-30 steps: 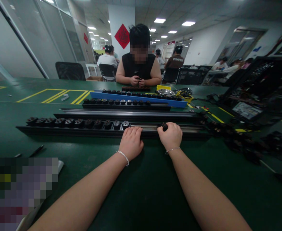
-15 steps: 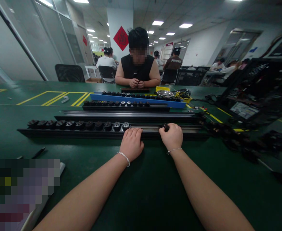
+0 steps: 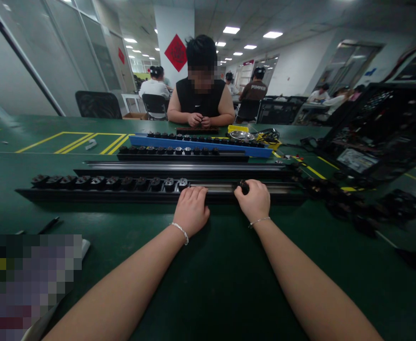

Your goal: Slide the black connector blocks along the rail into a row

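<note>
A long black rail lies across the green table in front of me. A row of round black socket modules fills its left part; the ones nearest my left hand have lighter faces. My left hand is closed over the rail's front edge, just right of the last seated module, its thumb low against the side. Farther right, my right hand pinches one round black socket module between thumb and fingers at the rail's channel. Its underside is hidden, so I cannot tell whether it touches the channel.
Behind lie another black rail, a shorter rail with modules and a blue rail. Loose dark parts are piled at right, beside a black rack. A pen lies at left. A person sits opposite.
My view has shifted slightly, and the rails sit a little farther left in it. The module in my right hand looks turned a little. Both hands keep their grips.
</note>
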`<state>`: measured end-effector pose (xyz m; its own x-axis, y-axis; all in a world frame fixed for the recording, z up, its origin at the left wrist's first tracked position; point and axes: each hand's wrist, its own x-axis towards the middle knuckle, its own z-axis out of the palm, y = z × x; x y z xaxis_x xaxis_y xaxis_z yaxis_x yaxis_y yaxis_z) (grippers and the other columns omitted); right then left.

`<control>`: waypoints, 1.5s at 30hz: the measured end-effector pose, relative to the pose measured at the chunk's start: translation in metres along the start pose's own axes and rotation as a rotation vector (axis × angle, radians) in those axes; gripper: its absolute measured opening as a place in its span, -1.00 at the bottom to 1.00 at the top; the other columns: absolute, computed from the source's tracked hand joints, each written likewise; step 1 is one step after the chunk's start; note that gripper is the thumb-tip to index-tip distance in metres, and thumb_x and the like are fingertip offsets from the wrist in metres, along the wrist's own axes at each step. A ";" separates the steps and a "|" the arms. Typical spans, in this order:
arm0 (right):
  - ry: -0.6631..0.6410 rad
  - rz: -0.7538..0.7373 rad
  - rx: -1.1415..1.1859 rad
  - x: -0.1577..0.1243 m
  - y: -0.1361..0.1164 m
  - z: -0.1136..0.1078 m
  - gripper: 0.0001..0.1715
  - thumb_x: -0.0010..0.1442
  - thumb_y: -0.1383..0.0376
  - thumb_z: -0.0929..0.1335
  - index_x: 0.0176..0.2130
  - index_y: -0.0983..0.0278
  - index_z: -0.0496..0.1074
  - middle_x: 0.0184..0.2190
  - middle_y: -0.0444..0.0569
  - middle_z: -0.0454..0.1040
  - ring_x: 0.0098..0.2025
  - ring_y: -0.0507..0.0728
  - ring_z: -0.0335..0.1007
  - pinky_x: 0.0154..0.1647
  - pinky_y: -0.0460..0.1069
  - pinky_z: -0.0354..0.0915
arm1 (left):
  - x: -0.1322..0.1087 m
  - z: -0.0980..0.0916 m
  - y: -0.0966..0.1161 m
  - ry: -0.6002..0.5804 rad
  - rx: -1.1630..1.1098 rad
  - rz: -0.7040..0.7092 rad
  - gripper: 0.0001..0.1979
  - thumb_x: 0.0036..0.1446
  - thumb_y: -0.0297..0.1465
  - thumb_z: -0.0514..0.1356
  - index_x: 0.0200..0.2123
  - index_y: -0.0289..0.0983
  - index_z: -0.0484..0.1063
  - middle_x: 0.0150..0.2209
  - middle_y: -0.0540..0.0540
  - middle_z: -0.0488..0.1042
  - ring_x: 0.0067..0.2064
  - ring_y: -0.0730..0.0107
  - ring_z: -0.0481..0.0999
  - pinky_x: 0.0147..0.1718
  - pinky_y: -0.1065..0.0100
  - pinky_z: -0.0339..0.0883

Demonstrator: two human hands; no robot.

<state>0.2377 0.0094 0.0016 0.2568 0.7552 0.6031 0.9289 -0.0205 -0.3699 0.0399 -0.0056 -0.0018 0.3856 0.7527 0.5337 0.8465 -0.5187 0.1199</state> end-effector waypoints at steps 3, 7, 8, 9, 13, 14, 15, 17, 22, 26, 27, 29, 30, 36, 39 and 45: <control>-0.018 0.007 -0.005 0.000 -0.001 -0.001 -0.70 0.04 0.19 0.25 -0.30 0.32 0.42 -0.24 0.09 0.45 -0.17 0.21 0.27 -0.14 0.07 0.16 | 0.000 0.000 0.000 0.000 -0.003 0.000 -0.55 0.03 -0.42 0.09 0.05 -0.30 0.27 0.02 -0.19 0.39 0.07 0.14 0.30 0.12 0.09 0.07; -0.023 0.009 -0.003 0.001 -0.001 -0.002 -0.70 0.04 0.20 0.25 -0.30 0.33 0.42 -0.26 0.10 0.45 -0.18 0.20 0.27 -0.15 0.07 0.16 | 0.000 0.001 -0.001 0.002 0.001 0.004 -0.53 0.02 -0.41 0.10 0.05 -0.30 0.26 0.02 -0.19 0.39 0.07 0.14 0.30 0.12 0.11 0.07; -0.022 0.009 -0.003 0.001 0.000 -0.002 -0.70 0.04 0.20 0.25 -0.30 0.33 0.42 -0.26 0.10 0.45 -0.19 0.20 0.27 -0.15 0.07 0.16 | 0.000 0.001 -0.001 0.001 0.001 0.003 -0.53 0.02 -0.41 0.11 0.05 -0.29 0.26 0.02 -0.19 0.39 0.07 0.14 0.30 0.12 0.10 0.08; -0.020 0.008 -0.003 0.001 0.000 -0.002 -0.70 0.04 0.20 0.25 -0.30 0.33 0.42 -0.27 0.09 0.44 -0.19 0.20 0.27 -0.15 0.07 0.16 | 0.000 0.001 0.000 -0.001 0.000 0.002 -0.53 0.02 -0.41 0.11 0.05 -0.28 0.26 0.02 -0.19 0.39 0.07 0.14 0.30 0.12 0.09 0.08; -0.002 -0.003 0.005 0.001 0.003 -0.001 -0.70 0.04 0.20 0.24 -0.30 0.33 0.42 -0.28 0.09 0.44 -0.19 0.20 0.27 -0.15 0.07 0.16 | 0.000 0.000 0.000 -0.010 -0.004 -0.010 -0.54 0.02 -0.42 0.09 0.05 -0.27 0.27 0.02 -0.19 0.39 0.07 0.12 0.31 0.11 0.07 0.07; 0.000 -0.004 0.006 0.001 0.003 -0.001 -0.70 0.04 0.20 0.24 -0.30 0.33 0.43 -0.27 0.09 0.45 -0.19 0.20 0.27 -0.15 0.07 0.16 | 0.000 0.000 0.000 -0.011 -0.004 -0.010 -0.54 0.02 -0.42 0.09 0.05 -0.27 0.27 0.03 -0.18 0.39 0.07 0.13 0.31 0.12 0.08 0.07; 0.002 -0.004 0.007 0.001 0.003 -0.001 -0.70 0.05 0.20 0.24 -0.30 0.33 0.43 -0.27 0.10 0.45 -0.19 0.21 0.27 -0.14 0.07 0.17 | 0.000 0.000 0.000 -0.010 -0.002 -0.010 -0.54 0.02 -0.42 0.09 0.05 -0.27 0.27 0.03 -0.18 0.39 0.07 0.13 0.31 0.12 0.08 0.07; 0.000 -0.001 0.007 0.001 0.003 -0.001 -0.70 0.05 0.20 0.24 -0.30 0.33 0.43 -0.26 0.10 0.45 -0.18 0.21 0.28 -0.14 0.08 0.17 | 0.000 0.001 0.000 -0.007 0.001 -0.009 -0.54 0.03 -0.42 0.09 0.05 -0.28 0.27 0.02 -0.18 0.39 0.07 0.14 0.31 0.13 0.10 0.07; -0.010 0.036 -0.014 0.001 0.004 -0.004 -0.69 0.05 0.20 0.25 -0.29 0.34 0.43 -0.24 0.11 0.45 -0.17 0.22 0.28 -0.13 0.09 0.17 | 0.000 0.001 0.000 -0.008 0.004 -0.004 -0.54 0.02 -0.42 0.09 0.05 -0.30 0.27 0.02 -0.18 0.39 0.07 0.15 0.30 0.13 0.13 0.06; -0.004 0.056 -0.029 0.002 0.008 -0.005 -0.67 0.05 0.19 0.24 -0.29 0.35 0.44 -0.24 0.11 0.46 -0.17 0.24 0.29 -0.13 0.09 0.17 | 0.000 0.000 0.000 -0.013 0.004 -0.005 -0.54 0.03 -0.41 0.09 0.05 -0.31 0.26 0.02 -0.18 0.39 0.07 0.15 0.30 0.13 0.13 0.05; 0.002 0.057 -0.031 0.002 0.009 -0.005 -0.67 0.05 0.19 0.24 -0.29 0.35 0.44 -0.24 0.11 0.46 -0.17 0.24 0.29 -0.12 0.09 0.17 | 0.000 0.000 0.000 -0.013 0.003 -0.006 -0.54 0.03 -0.41 0.09 0.05 -0.31 0.26 0.02 -0.17 0.39 0.06 0.15 0.30 0.13 0.13 0.05; 0.012 0.054 -0.032 0.002 0.011 -0.005 -0.65 0.05 0.18 0.24 -0.28 0.35 0.44 -0.24 0.11 0.46 -0.16 0.24 0.29 -0.12 0.09 0.16 | 0.000 0.000 0.000 -0.011 0.000 -0.006 -0.55 0.03 -0.41 0.09 0.05 -0.30 0.26 0.02 -0.17 0.39 0.06 0.15 0.30 0.13 0.13 0.05; 0.014 0.053 -0.032 0.002 0.011 -0.004 -0.65 0.05 0.18 0.23 -0.27 0.36 0.44 -0.24 0.12 0.46 -0.16 0.24 0.29 -0.11 0.09 0.16 | 0.000 0.000 0.000 -0.010 -0.002 -0.005 -0.55 0.03 -0.41 0.09 0.05 -0.30 0.27 0.02 -0.17 0.39 0.06 0.15 0.30 0.13 0.13 0.05; 0.007 0.061 -0.037 0.003 0.013 -0.003 -0.65 0.05 0.18 0.23 -0.28 0.35 0.44 -0.25 0.12 0.45 -0.18 0.22 0.28 -0.13 0.09 0.16 | 0.000 0.000 0.000 -0.021 0.001 -0.010 -0.54 0.03 -0.41 0.08 0.05 -0.31 0.26 0.03 -0.18 0.38 0.07 0.14 0.29 0.14 0.13 0.04; 0.021 0.064 -0.047 0.003 0.014 -0.003 -0.66 0.04 0.18 0.23 -0.30 0.35 0.44 -0.26 0.12 0.46 -0.19 0.22 0.28 -0.13 0.08 0.15 | 0.000 0.000 0.000 -0.030 0.006 -0.016 -0.54 0.04 -0.41 0.07 0.06 -0.30 0.26 0.03 -0.17 0.38 0.07 0.14 0.29 0.14 0.12 0.04; 0.026 0.066 -0.046 0.003 0.015 -0.003 -0.67 0.04 0.19 0.23 -0.31 0.34 0.44 -0.26 0.11 0.46 -0.19 0.22 0.28 -0.13 0.08 0.14 | 0.000 0.000 0.000 -0.024 0.011 -0.011 -0.54 0.03 -0.40 0.08 0.05 -0.31 0.26 0.03 -0.17 0.38 0.07 0.15 0.29 0.14 0.13 0.05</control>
<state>0.2538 0.0095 0.0004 0.3241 0.7341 0.5967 0.9208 -0.1001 -0.3769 0.0399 -0.0056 -0.0017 0.3849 0.7681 0.5117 0.8547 -0.5059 0.1165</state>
